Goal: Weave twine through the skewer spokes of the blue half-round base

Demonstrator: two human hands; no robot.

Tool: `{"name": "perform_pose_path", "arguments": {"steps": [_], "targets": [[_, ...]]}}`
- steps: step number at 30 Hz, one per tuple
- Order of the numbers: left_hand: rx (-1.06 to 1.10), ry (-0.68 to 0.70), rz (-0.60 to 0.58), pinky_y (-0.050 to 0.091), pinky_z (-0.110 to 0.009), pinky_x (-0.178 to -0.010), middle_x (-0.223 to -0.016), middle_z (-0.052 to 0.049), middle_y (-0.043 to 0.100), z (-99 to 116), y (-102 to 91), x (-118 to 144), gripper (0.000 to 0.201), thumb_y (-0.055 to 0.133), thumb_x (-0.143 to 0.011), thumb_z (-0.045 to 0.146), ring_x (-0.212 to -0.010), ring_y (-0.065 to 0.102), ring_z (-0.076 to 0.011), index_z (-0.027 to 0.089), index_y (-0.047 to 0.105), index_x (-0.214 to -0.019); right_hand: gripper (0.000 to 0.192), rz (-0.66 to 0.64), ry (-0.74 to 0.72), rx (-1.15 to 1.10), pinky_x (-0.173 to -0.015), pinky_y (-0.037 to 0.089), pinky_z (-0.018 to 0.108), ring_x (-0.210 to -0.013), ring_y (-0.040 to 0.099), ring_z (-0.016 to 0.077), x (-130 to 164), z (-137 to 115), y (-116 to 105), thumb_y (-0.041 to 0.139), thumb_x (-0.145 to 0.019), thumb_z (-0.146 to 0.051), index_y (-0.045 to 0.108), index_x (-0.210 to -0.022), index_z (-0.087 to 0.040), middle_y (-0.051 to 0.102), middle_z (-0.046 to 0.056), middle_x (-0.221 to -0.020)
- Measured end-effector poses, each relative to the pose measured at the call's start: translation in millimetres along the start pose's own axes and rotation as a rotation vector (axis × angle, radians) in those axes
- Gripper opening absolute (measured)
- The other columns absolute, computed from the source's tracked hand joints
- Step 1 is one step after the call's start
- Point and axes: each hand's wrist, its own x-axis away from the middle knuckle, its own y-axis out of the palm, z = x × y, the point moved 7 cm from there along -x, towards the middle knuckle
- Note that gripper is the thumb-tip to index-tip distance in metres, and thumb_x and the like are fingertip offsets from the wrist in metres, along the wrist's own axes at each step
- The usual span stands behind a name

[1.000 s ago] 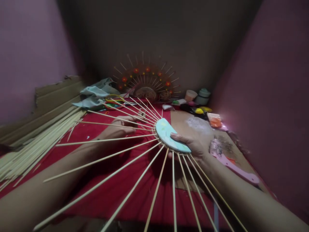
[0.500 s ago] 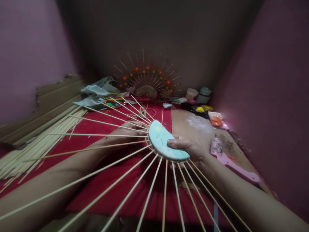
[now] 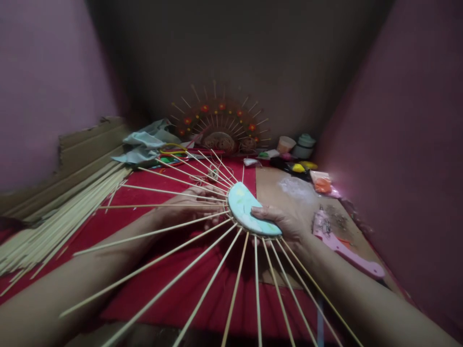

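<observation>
My right hand [image 3: 280, 219] grips a pale blue crescent-shaped piece [image 3: 246, 207], its thumb on top and the other fingers underneath. Thin wooden sticks [image 3: 202, 260] fan out from the curved edge of this piece, towards the left and towards me. A cord-like trim runs along that edge where the sticks meet it. Beneath the sticks on the left side is my left hand [image 3: 202, 200], fingers loosely apart near the edge. The sticks partly cover those fingers, and I see nothing held in them.
Loose wooden sticks [image 3: 68, 217] lie at left beside cardboard [image 3: 94, 144]. Pale cloth [image 3: 144, 140] and scissors [image 3: 177, 152] are behind. A similar fan with orange flowers [image 3: 220, 115] stands at the back. On the right, a pink glue gun [image 3: 347, 250] rests on a brown board [image 3: 267, 188].
The fan of sticks has turned slightly and its crescent has shifted a little right. The left hand's fingers now show more, spread beneath the sticks. My right hand keeps its grip.
</observation>
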Motion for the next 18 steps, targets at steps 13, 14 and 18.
{"name": "perform_pose_path", "arguments": {"steps": [13, 14, 18], "targets": [[0.097, 0.032, 0.068, 0.051, -0.028, -0.071, -0.098, -0.008, 0.066, -6, 1.2, -7, 0.038, 0.073, -0.067, 0.021, -0.082, 0.065, -0.0188, 0.018, 0.059, -0.102, 0.023, 0.067, 0.038, -0.045, -0.041, 0.055, 0.025, -0.049, 0.065, 0.0164, 1, -1, 0, 0.043, -0.083, -0.006, 0.054, -0.104, -0.006, 0.066, 0.005, -0.057], [0.089, 0.017, 0.019, 0.051, -0.027, -0.068, -0.095, -0.008, 0.067, -6, 4.9, -7, 0.035, 0.072, -0.068, 0.022, -0.078, 0.065, -0.0181, 0.017, 0.06, -0.1, 0.024, 0.078, 0.041, -0.038, -0.041, 0.055, 0.025, -0.049, 0.065, 0.0165, 1, -1, -1, 0.042, -0.084, -0.006, 0.053, -0.104, -0.006, 0.066, 0.006, -0.058], [0.021, -0.046, -0.105, 0.047, -0.022, -0.05, -0.081, -0.008, 0.067, -7, 12.9, -7, 0.026, 0.07, -0.07, 0.026, -0.056, 0.059, -0.0124, 0.013, 0.065, -0.092, 0.023, 0.141, 0.071, -0.013, -0.037, 0.053, 0.021, -0.044, 0.064, 0.0156, -1, 2, -9, 0.043, -0.086, -0.011, 0.054, -0.105, -0.006, 0.067, 0.007, -0.06]]}}
